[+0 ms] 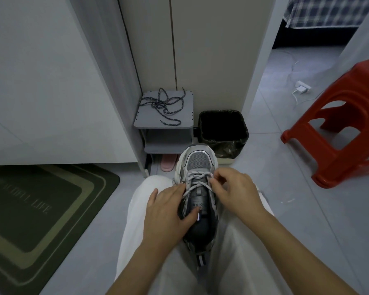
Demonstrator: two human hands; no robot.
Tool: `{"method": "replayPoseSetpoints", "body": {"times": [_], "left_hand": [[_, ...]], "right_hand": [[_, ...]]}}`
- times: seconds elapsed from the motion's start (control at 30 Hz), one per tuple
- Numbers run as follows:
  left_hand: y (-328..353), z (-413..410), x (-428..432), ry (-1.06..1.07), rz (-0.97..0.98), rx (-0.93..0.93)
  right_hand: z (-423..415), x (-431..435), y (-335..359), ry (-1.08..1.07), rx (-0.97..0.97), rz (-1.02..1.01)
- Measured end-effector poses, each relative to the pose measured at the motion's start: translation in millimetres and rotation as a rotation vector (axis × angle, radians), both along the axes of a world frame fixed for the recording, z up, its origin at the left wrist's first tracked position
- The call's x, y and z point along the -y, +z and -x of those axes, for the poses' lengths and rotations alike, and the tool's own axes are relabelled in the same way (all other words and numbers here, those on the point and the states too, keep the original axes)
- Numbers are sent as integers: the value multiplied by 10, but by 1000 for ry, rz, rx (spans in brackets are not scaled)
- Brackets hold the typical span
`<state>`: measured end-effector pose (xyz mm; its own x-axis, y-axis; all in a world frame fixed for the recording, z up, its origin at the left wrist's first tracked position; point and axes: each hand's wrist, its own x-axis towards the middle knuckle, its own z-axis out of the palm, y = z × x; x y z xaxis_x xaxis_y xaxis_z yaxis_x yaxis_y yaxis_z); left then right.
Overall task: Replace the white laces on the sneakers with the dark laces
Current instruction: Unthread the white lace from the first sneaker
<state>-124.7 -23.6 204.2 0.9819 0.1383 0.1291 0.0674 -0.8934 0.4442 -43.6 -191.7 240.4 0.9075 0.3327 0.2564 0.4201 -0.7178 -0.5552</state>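
A grey and white sneaker (197, 162) lies between my knees, toe pointing away, on my white trousers. White laces (197, 177) still cross its lower eyelets. My left hand (168, 211) holds the shoe's left side, thumb across the tongue. At the right eyelets, my right hand (232, 188) pinches the white lace with its fingertips. The dark laces (164, 105) lie in a loose tangle on top of a small grey shelf (145, 122) ahead.
A bin with a black liner (223, 128) stands right of the shelf. A pink slipper (167, 165) sits under the shelf. A red plastic stool (337, 133) is at the right, a green doormat (41, 209) at the left. White charger (300, 88) on the floor.
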Motion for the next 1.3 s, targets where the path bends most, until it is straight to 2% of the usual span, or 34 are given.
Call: {"method": "replayPoseSetpoints", "body": {"times": [0.17, 0.23, 0.3, 0.37, 0.47, 0.57, 0.63, 0.73, 0.87, 0.97, 1.07, 1.13, 1.17, 1.23, 1.3], "left_hand": [[2, -11, 4, -17, 1, -1], [-5, -11, -3, -21, -1, -2], [-2, -7, -4, -20, -2, -1], [6, -4, -1, -21, -7, -10], [10, 6, -1, -17, 1, -16], [14, 10, 12, -11, 8, -4], [5, 11, 18, -10, 11, 5], [-11, 11, 18, -12, 14, 5], [4, 15, 22, -16, 9, -10], [14, 17, 17, -17, 4, -15], [12, 17, 20, -22, 11, -12], [16, 19, 25, -22, 21, -2], [14, 20, 27, -22, 30, 1], [14, 20, 30, -22, 37, 8], [21, 27, 32, -28, 35, 2]], "right_hand": [[-110, -18, 186, -45, 152, 23], [-96, -51, 149, -58, 31, -38], [-88, -35, 91, -100, -188, -144], [-52, -15, 11, -114, -283, -185], [1, -37, -59, -126, -256, -255], [-19, -22, 3, -119, -129, -171], [-80, 2, 73, -120, -83, -189], [-76, -47, 83, -140, -125, -286], [-36, -88, 6, -170, -306, -261], [-45, -84, -61, -157, -370, -335], [-47, -79, -42, -131, -322, -209], [-111, -32, 68, -117, -216, -61], [-168, 7, 134, -131, -164, -49], [-319, 96, 235, -203, -120, -139], [-398, 136, 271, -247, -154, -255]]}}
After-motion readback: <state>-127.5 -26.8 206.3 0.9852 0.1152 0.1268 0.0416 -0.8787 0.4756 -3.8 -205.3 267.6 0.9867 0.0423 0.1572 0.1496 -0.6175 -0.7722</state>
